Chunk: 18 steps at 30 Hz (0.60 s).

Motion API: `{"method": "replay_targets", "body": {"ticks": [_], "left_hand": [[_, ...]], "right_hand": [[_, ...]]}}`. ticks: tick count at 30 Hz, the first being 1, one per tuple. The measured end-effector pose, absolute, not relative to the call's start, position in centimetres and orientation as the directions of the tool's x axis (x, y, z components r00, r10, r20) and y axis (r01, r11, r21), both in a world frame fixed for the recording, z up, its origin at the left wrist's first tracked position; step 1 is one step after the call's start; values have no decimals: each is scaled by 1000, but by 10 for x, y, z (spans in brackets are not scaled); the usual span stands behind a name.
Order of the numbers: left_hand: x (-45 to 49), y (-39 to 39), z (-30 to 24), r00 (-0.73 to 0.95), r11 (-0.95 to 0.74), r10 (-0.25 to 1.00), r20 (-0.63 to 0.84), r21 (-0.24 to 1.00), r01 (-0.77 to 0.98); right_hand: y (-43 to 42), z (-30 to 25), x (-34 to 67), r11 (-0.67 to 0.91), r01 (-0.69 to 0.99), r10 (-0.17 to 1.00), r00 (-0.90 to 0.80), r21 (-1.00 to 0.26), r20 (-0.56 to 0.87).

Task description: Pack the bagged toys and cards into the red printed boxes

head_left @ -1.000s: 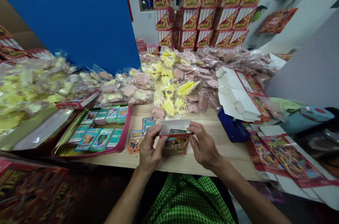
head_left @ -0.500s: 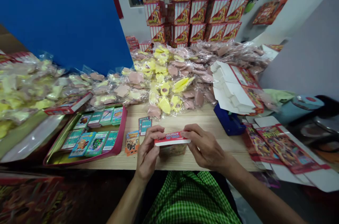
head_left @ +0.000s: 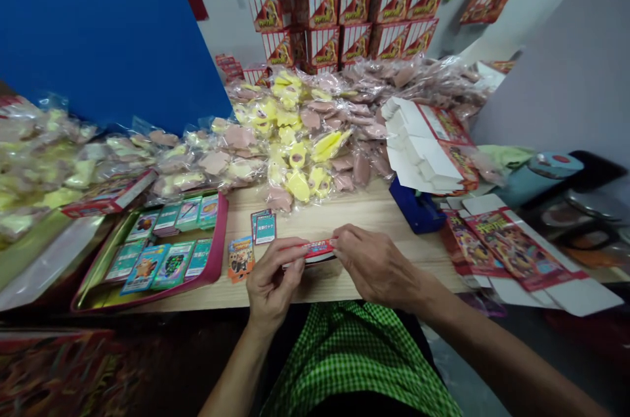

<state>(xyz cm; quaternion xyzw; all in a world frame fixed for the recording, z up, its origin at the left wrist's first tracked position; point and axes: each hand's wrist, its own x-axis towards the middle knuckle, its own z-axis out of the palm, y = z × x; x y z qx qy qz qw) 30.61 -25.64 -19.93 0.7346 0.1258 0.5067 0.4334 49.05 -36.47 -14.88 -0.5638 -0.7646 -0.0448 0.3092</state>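
A small red printed carton (head_left: 317,249) is held between both my hands just above the front of the wooden table (head_left: 364,220). My left hand (head_left: 270,276) pinches its left end with curled fingers. My right hand (head_left: 371,264) grips its right end, thumb and fingers closed on it. The carton's lid is folded shut and I see it edge-on. Loose picture cards (head_left: 251,243) lie on the table just left of my left hand.
A red tray (head_left: 216,253) of green card packs sits at the left. Bagged yellow and pink toys (head_left: 295,141) pile across the back. Flat unfolded cartons (head_left: 512,249) lie at the right, a blue tape dispenser (head_left: 416,210) beside them. Stacked red boxes (head_left: 344,10) stand behind.
The carton's white lid flap, open a second ago, has been folded down shut. Both hands have lowered the carton towards the table edge while the view shifted.
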Motion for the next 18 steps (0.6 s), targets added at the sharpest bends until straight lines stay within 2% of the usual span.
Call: {"method": "replay_targets", "body": {"ticks": [4,8,11,13,15,16,17,18], "left_hand": [[293,-242,-188,563,-765,429,706,616,-189],[282,-233,-185,662,-920,225,715,380,-99],[278,-230,-187,705,-976,156,692,217,3],[279,-226,-189,705,-987,126,698,160,19],[284,-219,-190,705,-991,73,706,132,-30],[288,-216,-189,701,-990,60,710,134,-51],[293,-215,-188,685,-988,73,725,144,-48],[299,-214,-186,662,-985,112,741,169,-23]], "right_hand": [[-369,-151,498,452,877,782,-301,-164,546],[-370,-161,503,496,859,738,-342,-125,582],[-369,-166,499,469,878,749,-338,-96,570],[-371,-166,497,450,887,761,-323,-99,562],[-375,-164,501,416,895,777,-259,-159,573],[-379,-164,506,351,911,800,-173,-215,575],[-385,-163,515,215,933,834,-21,-290,551],[-392,-163,526,11,930,848,187,-368,497]]}}
